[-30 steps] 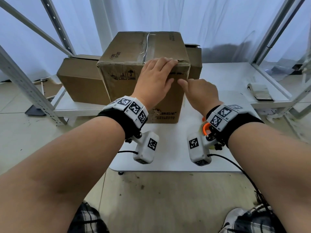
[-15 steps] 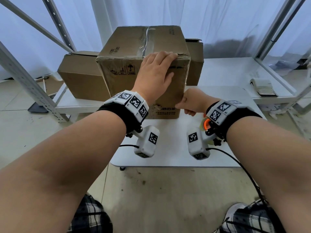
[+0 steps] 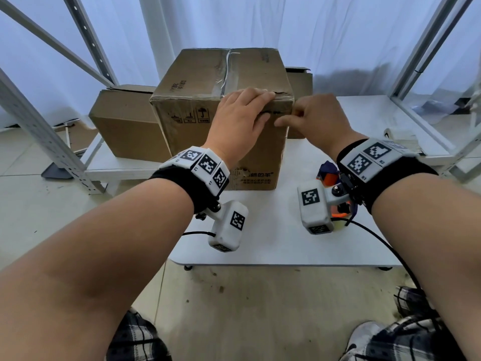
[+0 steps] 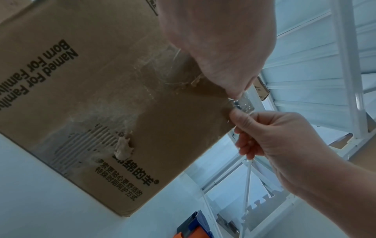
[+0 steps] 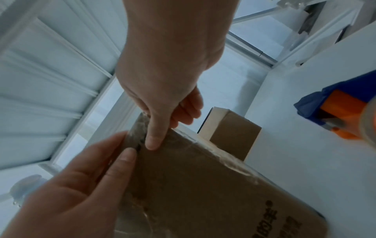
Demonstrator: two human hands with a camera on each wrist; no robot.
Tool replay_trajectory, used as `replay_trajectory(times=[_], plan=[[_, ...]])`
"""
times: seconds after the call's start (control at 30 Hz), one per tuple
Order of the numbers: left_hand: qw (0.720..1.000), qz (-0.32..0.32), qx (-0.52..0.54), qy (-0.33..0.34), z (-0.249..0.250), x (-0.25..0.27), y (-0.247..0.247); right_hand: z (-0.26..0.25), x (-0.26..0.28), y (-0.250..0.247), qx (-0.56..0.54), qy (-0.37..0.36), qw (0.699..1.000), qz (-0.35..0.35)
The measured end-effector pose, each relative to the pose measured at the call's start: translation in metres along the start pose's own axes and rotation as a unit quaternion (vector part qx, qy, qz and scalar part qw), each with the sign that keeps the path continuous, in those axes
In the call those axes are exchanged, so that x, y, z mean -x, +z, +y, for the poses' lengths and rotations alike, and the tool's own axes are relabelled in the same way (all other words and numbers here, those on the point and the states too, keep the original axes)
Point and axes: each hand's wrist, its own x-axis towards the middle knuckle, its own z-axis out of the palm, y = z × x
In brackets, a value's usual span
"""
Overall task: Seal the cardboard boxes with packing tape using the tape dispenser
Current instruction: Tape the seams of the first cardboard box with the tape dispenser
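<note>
Box [image 3: 221,105] top seam taped | left hand [image 3: 238,121] flat on front edge | right hand [image 3: 316,121] pinches tape end [image 4: 245,103] | dispenser [image 3: 331,178] idle below right hand | other boxes unsealed

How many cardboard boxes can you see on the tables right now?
3. The big box stands in front under both hands, a lower box sits behind it to the left, and a third box peeks out behind its right side. More may be hidden behind.
</note>
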Motion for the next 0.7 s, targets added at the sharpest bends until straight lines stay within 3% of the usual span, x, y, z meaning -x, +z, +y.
replay_trajectory(times=[0.17, 0.27, 0.37, 0.5, 0.7], plan=[[0.999, 0.028, 0.04, -0.023, 0.001, -0.006, -0.002, 0.0, 0.003, 0.008, -0.133, 0.015, 0.984, 0.121], [0.996, 0.051, 0.068, -0.041, 0.002, -0.011, -0.004, -0.003, 0.002, 0.016, -0.232, 0.031, 0.961, 0.151], [0.994, 0.051, 0.082, -0.054, 0.001, -0.014, -0.005, -0.002, 0.0, 0.024, -0.212, 0.008, 0.963, 0.168], [0.998, 0.033, 0.041, -0.031, -0.003, -0.014, -0.006, 0.004, -0.001, 0.042, -0.103, -0.012, 0.978, 0.179], [0.997, -0.056, -0.048, -0.002, -0.018, -0.013, -0.015, -0.008, -0.003, 0.052, -0.15, 0.002, 0.974, 0.167]])
